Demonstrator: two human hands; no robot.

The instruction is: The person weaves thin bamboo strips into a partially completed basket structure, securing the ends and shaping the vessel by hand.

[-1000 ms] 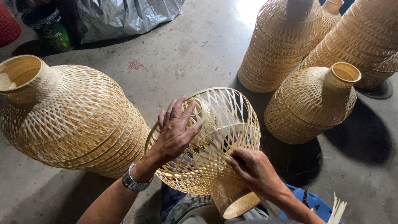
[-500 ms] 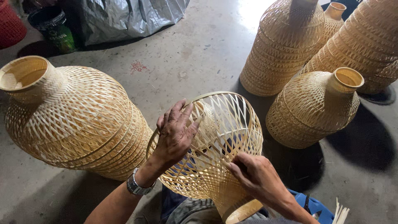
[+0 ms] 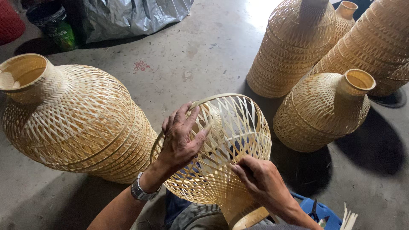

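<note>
You hold a woven bamboo shade (image 3: 221, 157) in your lap, right in the middle of the view. It is open and airy, with thin strips that cross each other, and you can see through it. Its wide round rim (image 3: 221, 99) points away from you. Its narrow neck (image 3: 245, 215) points back at your body.

Your left hand (image 3: 181, 138) lies on top of the shade, near the rim. The fingers (image 3: 187, 117) are spread out and bent over the weave, and they press on the strips. The thumb reaches to the right across the strips. You wear a silver watch (image 3: 139, 191) on that wrist.

Your right hand (image 3: 264, 183) sits lower down, on the tight part of the weave close to the neck. Its fingers are curled together and the tips push into the strips. I cannot tell if they pinch one strip or just press.

A big finished bamboo shade (image 3: 76, 123) lies on its side just to your left, with its neck pointing left. A smaller shade (image 3: 321, 110) lies to your right. More tall shades (image 3: 294, 47) stand behind it.

All of them rest on a grey concrete floor (image 3: 204, 51). A shiny silver sheet (image 3: 132, 17) lies at the top, with a dark bucket (image 3: 53, 25) beside it. A blue tray (image 3: 319, 211) with small tools peeks out by your right arm, next to some loose bamboo strips (image 3: 348, 217).
</note>
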